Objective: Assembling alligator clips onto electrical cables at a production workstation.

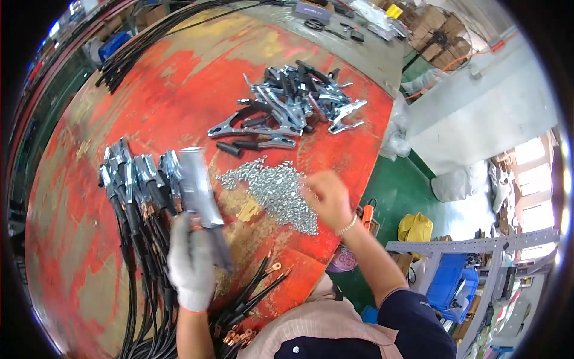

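At the far left of the worn red counter [179,90], a row of finished ground clamps [134,173] lies side by side, their black cables [134,281] trailing down toward the person. Just to the right of that row, the gloved left hand [190,263] is closed around the handle end of one metal clamp [200,188], holding it upright so its jaws point away from the body; the clamp is blurred, so how its jaws stand cannot be told. Below the hand, loose cable ends with copper ring lugs [276,267] fan out on the counter, close to the person's chest.

Further right, a heap of small silver screws and nuts [275,188] is spread near the middle of the counter. The bare right hand [326,197] rests on the right edge of that heap with fingers curled downward, seemingly pinching at the pieces; whether it already has one between the fingertips is hidden. Beyond the heap, toward the far side, lies a pile of unassembled clamps [293,105] with black-sleeved handles.

To do this step well, the right hand should probably lift a single fastener rather than a cluster, taking it from the thin edge of the heap. The left hand would do best to keep the clamp steady and near the lugs, so the parts meet with little travel.
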Action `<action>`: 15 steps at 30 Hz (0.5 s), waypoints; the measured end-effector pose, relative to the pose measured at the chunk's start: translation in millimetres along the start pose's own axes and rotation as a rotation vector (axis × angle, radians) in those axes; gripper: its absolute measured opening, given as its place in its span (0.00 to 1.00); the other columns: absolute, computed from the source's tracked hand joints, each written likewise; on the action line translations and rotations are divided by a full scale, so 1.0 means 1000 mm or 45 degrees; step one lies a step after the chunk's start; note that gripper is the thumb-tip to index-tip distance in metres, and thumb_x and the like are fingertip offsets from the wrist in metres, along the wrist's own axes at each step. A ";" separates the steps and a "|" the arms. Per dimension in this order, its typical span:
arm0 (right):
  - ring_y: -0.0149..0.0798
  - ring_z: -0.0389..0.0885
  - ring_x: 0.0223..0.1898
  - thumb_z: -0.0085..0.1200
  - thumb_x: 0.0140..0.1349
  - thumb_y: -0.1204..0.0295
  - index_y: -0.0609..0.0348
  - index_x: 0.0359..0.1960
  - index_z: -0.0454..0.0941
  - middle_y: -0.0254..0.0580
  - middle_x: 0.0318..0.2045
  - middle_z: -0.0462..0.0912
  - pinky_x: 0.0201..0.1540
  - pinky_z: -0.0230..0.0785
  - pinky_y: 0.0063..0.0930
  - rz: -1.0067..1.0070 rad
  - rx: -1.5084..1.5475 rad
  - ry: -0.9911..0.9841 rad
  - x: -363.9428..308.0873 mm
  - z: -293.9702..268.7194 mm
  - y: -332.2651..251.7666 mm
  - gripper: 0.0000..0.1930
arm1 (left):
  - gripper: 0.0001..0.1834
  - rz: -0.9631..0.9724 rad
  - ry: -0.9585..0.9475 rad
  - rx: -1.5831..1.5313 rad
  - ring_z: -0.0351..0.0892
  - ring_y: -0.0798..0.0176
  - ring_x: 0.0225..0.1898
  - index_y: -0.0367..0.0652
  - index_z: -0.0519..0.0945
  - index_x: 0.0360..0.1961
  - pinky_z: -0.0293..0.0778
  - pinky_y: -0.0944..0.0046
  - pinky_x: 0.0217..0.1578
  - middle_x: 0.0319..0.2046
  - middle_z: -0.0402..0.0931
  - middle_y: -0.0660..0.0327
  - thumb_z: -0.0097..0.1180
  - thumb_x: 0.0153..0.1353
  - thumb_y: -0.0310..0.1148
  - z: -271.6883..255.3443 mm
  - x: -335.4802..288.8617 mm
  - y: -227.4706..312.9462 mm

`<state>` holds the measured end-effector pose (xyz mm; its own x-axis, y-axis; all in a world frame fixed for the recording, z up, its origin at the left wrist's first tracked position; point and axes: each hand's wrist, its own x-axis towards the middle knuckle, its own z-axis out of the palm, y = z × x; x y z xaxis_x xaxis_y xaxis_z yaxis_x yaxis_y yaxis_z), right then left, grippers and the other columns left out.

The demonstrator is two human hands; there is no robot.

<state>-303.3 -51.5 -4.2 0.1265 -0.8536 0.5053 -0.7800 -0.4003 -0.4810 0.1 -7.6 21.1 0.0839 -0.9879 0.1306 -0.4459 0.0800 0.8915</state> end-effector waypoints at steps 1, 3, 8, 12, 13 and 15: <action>0.47 0.78 0.39 0.60 0.56 0.68 0.51 0.42 0.82 0.43 0.34 0.80 0.41 0.72 0.37 0.158 -0.026 0.047 0.006 -0.005 0.028 0.11 | 0.19 -0.002 0.064 0.056 0.75 0.70 0.24 0.38 0.67 0.61 0.73 0.69 0.24 0.29 0.77 0.59 0.40 0.71 0.30 -0.006 0.008 -0.008; 0.48 0.76 0.46 0.58 0.58 0.67 0.50 0.46 0.79 0.44 0.41 0.79 0.50 0.70 0.38 0.210 -0.314 0.069 0.019 -0.022 0.087 0.14 | 0.20 -0.043 0.084 0.206 0.76 0.68 0.23 0.39 0.65 0.62 0.74 0.66 0.24 0.28 0.78 0.58 0.40 0.72 0.33 -0.015 0.025 -0.019; 0.50 0.74 0.50 0.59 0.56 0.64 0.51 0.49 0.76 0.46 0.47 0.77 0.55 0.65 0.43 0.221 -0.859 -0.031 0.050 -0.027 0.159 0.18 | 0.31 -0.317 -0.023 1.123 0.82 0.42 0.29 0.55 0.59 0.66 0.74 0.46 0.27 0.27 0.81 0.46 0.49 0.65 0.49 -0.005 0.041 -0.005; 0.50 0.78 0.45 0.62 0.55 0.62 0.53 0.49 0.74 0.49 0.43 0.80 0.50 0.68 0.47 0.177 -0.878 -0.234 0.064 -0.012 0.174 0.21 | 0.37 -0.454 -0.084 1.322 0.82 0.41 0.29 0.58 0.57 0.69 0.75 0.43 0.28 0.27 0.82 0.46 0.50 0.61 0.56 -0.009 0.033 -0.005; 0.51 0.79 0.43 0.62 0.54 0.62 0.54 0.50 0.72 0.50 0.41 0.81 0.47 0.70 0.47 0.210 -0.843 -0.347 0.073 -0.017 0.159 0.22 | 0.34 -0.403 -0.066 1.404 0.82 0.44 0.28 0.55 0.60 0.67 0.75 0.47 0.28 0.27 0.82 0.51 0.52 0.62 0.53 -0.011 0.026 0.005; 0.51 0.81 0.39 0.63 0.54 0.64 0.55 0.47 0.72 0.49 0.37 0.81 0.44 0.71 0.44 0.120 -0.599 -0.374 0.072 -0.028 0.189 0.21 | 0.32 -0.024 0.064 1.211 0.81 0.49 0.25 0.51 0.64 0.65 0.75 0.52 0.26 0.26 0.81 0.57 0.57 0.61 0.45 -0.018 0.005 0.006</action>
<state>-458.6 -179.1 -38.9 0.1562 -0.9624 0.2222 -0.9770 -0.1837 -0.1086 13.9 -9.9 34.7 0.1268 -0.9793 0.1578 -0.9804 -0.0995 0.1702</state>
